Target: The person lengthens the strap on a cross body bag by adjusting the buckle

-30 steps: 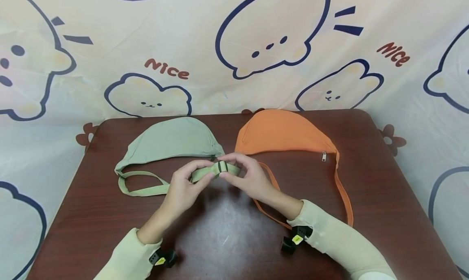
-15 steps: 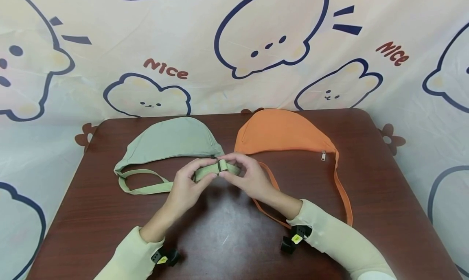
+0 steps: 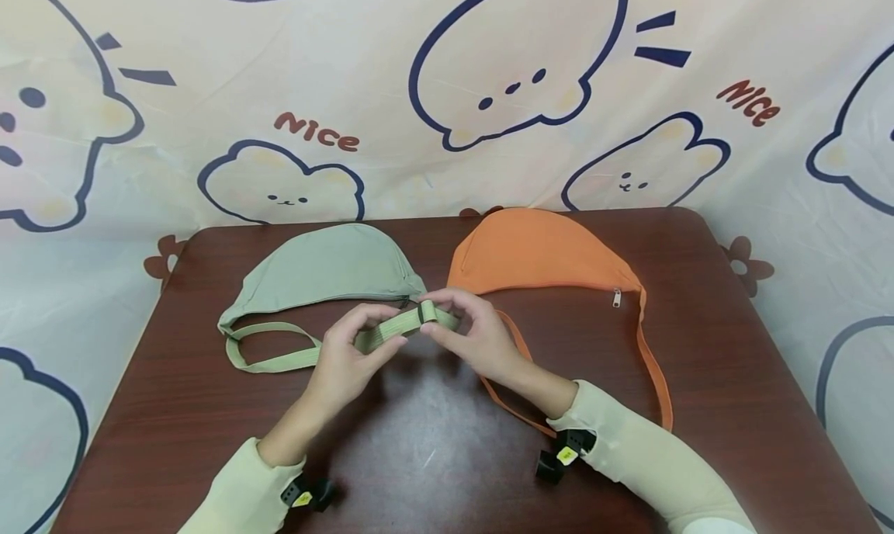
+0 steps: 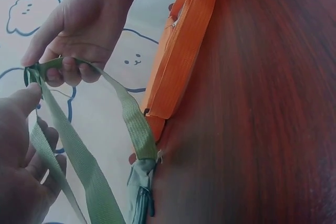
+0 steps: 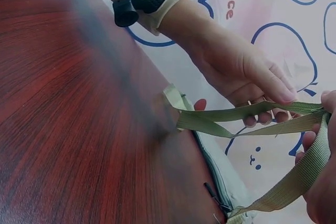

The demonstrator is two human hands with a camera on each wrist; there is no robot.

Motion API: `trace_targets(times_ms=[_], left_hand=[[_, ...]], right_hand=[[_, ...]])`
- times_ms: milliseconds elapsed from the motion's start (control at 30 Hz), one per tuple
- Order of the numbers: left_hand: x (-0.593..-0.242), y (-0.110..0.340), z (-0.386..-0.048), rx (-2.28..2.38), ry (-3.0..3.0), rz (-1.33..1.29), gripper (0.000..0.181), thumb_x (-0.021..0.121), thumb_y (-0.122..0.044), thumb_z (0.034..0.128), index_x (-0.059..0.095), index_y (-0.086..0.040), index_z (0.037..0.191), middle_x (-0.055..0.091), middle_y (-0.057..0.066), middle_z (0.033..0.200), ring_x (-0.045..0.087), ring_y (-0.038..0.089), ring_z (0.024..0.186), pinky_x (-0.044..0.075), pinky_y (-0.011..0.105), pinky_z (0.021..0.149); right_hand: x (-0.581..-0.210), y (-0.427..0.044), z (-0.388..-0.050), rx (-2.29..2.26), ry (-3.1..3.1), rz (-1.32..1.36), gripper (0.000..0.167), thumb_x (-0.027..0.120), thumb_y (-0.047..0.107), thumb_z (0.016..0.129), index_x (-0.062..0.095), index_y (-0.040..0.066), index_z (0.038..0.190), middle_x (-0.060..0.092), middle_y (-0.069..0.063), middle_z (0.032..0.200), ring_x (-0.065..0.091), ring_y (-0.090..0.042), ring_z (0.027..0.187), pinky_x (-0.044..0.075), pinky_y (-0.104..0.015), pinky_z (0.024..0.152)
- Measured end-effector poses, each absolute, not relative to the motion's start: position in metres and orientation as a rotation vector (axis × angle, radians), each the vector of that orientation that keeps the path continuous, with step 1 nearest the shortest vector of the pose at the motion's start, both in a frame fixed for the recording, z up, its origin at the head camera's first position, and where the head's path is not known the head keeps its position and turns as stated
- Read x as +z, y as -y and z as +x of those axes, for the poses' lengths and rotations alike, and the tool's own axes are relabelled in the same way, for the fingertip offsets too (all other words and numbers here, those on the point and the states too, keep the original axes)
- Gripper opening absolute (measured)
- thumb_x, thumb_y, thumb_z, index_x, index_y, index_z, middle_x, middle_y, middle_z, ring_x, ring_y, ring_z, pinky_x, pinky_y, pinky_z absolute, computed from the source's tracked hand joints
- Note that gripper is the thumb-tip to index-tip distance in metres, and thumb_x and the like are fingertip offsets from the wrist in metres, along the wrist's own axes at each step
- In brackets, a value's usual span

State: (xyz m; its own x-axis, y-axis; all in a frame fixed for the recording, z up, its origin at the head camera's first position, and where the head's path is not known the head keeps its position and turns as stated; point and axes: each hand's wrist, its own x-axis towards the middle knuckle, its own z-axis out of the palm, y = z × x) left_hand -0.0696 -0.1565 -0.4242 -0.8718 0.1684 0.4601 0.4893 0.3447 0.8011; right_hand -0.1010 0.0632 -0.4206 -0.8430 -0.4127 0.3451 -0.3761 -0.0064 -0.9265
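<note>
A sage-green waist bag lies on the table at left, its light green strap raised off the table between both hands. My right hand pinches the strap at its dark slider buckle between thumb and fingers. To the left, my left hand holds the strap between thumb and curled fingers. In the left wrist view the strap runs in separate lengths from the buckle, one of them down to the bag. The right wrist view has the left hand around the strap lengths.
An orange waist bag lies at right on the brown table, its orange strap looped toward the front, partly under the right forearm. Behind the table hangs a cartoon-printed cloth. Each wrist carries a small black camera.
My left hand first slid slightly right along the strap, then back left, baring more strap beside the buckle. The strap now tilts more, and the right hand has barely moved.
</note>
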Motion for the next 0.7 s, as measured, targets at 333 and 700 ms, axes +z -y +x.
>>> trace_targets(times_ms=[333, 700], left_hand=[[-0.4224, 0.1532, -0.0703, -1.550, 2.318, -0.559, 0.033, 0.081, 0.004, 0.0829, 0.073, -0.009, 0.112, 0.071, 0.001, 0.104, 0.060, 0.011, 0.087, 0.045, 0.022, 0.078], [-0.4188, 0.1504, -0.0706, -1.568, 2.329, -0.607, 0.037, 0.081, 0.004, 0.0830, 0.070, -0.007, 0.117, 0.070, 0.006, 0.112, 0.063, 0.013, 0.096, 0.046, 0.021, 0.087]], right_hand=[[-0.4198, -0.0619, -0.0999, -2.043, -2.158, -0.859, 0.032, 0.073, -0.001, 0.092, 0.066, 0.000, 0.123, 0.069, -0.012, 0.098, 0.061, -0.015, 0.087, 0.049, -0.026, 0.076], [-0.4228, -0.0591, -0.0995, -2.024, -2.152, -0.885, 0.029, 0.075, 0.010, 0.093, 0.066, 0.006, 0.121, 0.070, -0.005, 0.101, 0.062, -0.017, 0.087, 0.050, -0.028, 0.074]])
